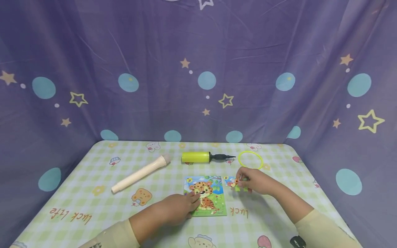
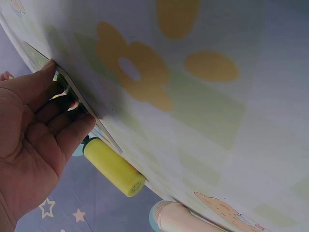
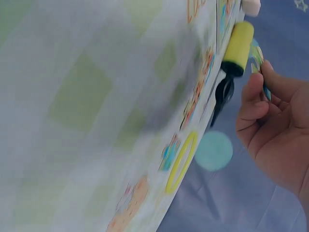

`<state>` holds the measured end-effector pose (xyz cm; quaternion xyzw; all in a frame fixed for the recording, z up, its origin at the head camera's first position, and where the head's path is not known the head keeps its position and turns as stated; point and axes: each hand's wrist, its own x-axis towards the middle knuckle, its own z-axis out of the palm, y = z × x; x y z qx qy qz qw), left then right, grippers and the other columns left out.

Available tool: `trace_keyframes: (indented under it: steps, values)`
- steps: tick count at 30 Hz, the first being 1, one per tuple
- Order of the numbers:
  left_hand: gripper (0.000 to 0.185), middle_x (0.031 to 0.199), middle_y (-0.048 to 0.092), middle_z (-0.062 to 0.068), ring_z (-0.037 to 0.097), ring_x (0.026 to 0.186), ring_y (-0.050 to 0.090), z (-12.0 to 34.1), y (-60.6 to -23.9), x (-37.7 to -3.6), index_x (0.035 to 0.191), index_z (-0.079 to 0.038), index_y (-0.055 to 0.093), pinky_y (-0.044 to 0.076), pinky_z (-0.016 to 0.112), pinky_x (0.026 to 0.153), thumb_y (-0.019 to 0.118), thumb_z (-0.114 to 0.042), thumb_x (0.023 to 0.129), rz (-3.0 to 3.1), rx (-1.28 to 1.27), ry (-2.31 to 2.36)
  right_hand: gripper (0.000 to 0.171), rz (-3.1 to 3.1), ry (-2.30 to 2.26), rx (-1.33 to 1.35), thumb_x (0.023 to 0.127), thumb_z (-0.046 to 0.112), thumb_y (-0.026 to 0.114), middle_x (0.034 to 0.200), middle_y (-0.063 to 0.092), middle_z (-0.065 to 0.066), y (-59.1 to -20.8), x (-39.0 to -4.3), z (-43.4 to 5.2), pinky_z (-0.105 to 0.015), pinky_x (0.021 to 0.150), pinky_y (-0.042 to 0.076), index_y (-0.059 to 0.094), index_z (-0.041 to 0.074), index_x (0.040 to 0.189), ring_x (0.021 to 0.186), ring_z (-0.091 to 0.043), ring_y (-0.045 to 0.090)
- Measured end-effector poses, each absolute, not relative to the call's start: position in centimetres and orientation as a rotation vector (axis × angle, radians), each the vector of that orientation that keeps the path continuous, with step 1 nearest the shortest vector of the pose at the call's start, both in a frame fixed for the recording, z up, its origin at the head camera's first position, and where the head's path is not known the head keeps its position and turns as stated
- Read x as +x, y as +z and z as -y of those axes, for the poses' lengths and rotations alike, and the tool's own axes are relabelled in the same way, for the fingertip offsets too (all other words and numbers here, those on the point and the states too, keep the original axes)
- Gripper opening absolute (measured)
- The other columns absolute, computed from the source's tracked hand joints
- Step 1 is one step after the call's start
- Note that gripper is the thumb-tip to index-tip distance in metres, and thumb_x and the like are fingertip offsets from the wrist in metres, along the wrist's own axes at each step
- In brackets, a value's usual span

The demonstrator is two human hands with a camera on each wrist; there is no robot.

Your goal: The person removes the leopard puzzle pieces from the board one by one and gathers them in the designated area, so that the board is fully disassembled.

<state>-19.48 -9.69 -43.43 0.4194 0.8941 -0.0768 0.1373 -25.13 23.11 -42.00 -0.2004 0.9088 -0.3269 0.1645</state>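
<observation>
A purple curtain [image 1: 155,69] printed with stars and blue spots hangs behind and along both sides of a desk, which is covered in a green-and-white checked cloth [image 1: 102,172]. Taking the leopard picture board as the middle of a clock, a pale microphone [image 1: 141,174] lies at about ten o'clock, its head slanting toward two. At eight o'clock, the left hand [image 1: 176,208] rests on the board's near-left part, fingers loosely bent and a little apart. At twelve, well clear of the board, lies a yellow pump [image 1: 196,157], its black end pointing to three. The leopard board [image 1: 214,199] itself lies flat on the desk. Between two and three o'clock, just beside it, the right hand [image 1: 255,181] pinches a small picture piece [image 3: 256,55] between thumb and fingers, above the desk; whether there is more than one piece, I cannot tell. A yellow ring [image 1: 262,162] lies at two, beyond that hand.
</observation>
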Motion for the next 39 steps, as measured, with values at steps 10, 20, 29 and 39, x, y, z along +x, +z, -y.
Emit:
trace_keyframes:
  steps: [10, 20, 29, 39]
  values:
    - [0.056, 0.16, 0.032, 0.001, 0.021, 0.145, 0.034, 9.7, -43.4, -19.6, 0.151, -0.02, 0.04, 0.042, 0.033, 0.11, 0.056, -0.034, 0.099, -2.587, 1.197, -0.23, 0.012, -2.589, -0.89, -0.511, 0.095, 0.026, 0.065, 0.077, 0.061, -0.002, -42.7, -24.7, -27.2, -0.033, 0.058, 0.047, 0.06, 0.017, 0.101, 0.062, -0.025, 0.06]
    - [0.057, 0.159, 0.034, 0.0, 0.02, 0.144, 0.036, 9.5, -43.4, -19.5, 0.151, -0.02, 0.041, 0.043, 0.032, 0.109, 0.057, -0.035, 0.098, -2.603, 1.183, -0.259, 0.012, -2.486, -0.968, -0.391, 0.095, 0.02, 0.065, 0.072, 0.056, -0.008, -44.0, -24.3, -30.2, -0.024, 0.043, 0.038, 0.061, 0.013, 0.103, 0.051, -0.016, 0.047]
    - [0.057, 0.159, 0.034, 0.0, 0.02, 0.144, 0.036, 9.5, -43.5, -19.5, 0.151, -0.021, 0.041, 0.044, 0.031, 0.109, 0.057, -0.035, 0.098, -2.604, 1.192, -0.257, 0.025, -2.601, -0.868, -0.271, 0.088, 0.021, 0.073, 0.066, 0.057, -0.009, -44.7, -24.0, -30.8, -0.032, 0.053, 0.043, 0.059, 0.011, 0.105, 0.052, -0.018, 0.052]
    - [0.056, 0.159, 0.034, 0.0, 0.021, 0.144, 0.036, 9.6, -43.6, -19.5, 0.15, -0.021, 0.042, 0.043, 0.032, 0.11, 0.057, -0.035, 0.098, -2.611, 1.207, -0.236, 0.046, -2.704, -0.794, -0.115, 0.086, 0.018, 0.076, 0.063, 0.058, -0.009, -44.8, -24.1, -30.2, -0.031, 0.049, 0.042, 0.049, 0.007, 0.121, 0.049, -0.017, 0.048]
